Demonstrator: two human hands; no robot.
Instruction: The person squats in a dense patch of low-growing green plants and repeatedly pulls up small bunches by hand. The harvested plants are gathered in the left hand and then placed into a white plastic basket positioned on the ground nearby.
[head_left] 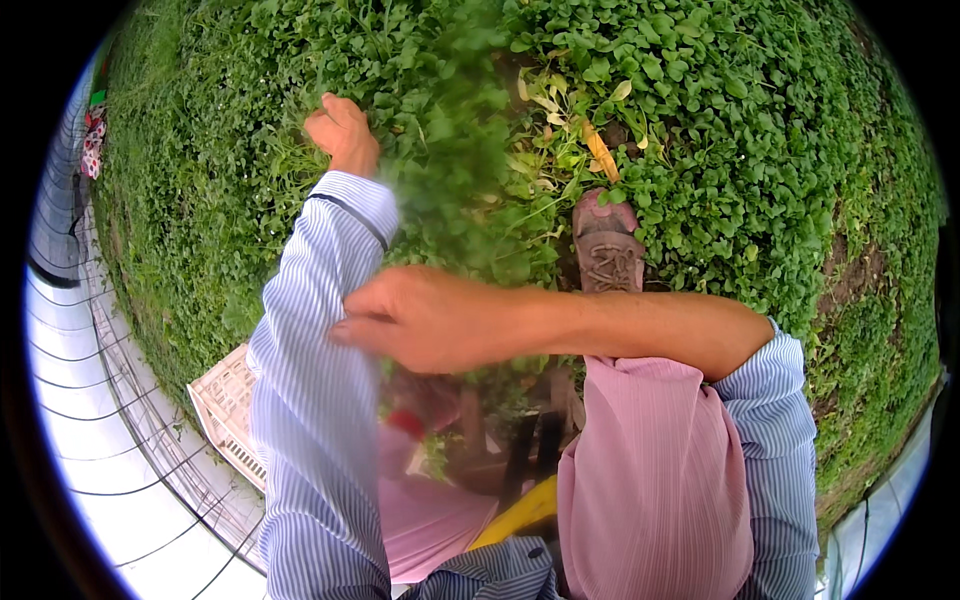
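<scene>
Blue-striped at the cuff (pixel 368 205), the left hand (pixel 342 130) is at upper left, fingers curled, beside green leafy plants (pixel 235 170) filling the upper frame. Left of centre, the right hand (pixel 400 320), blurred, bunches its fingers before the striped left sleeve (pixel 310 410); whether either hand grips anything, I cannot tell. Beyond: a laced shoe (pixel 608 248) right of centre, a pale crate (pixel 228 400) lower left.

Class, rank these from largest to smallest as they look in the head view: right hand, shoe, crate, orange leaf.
1. Right hand
2. Shoe and crate: too alike to rank, both partly covered
3. Orange leaf
</scene>
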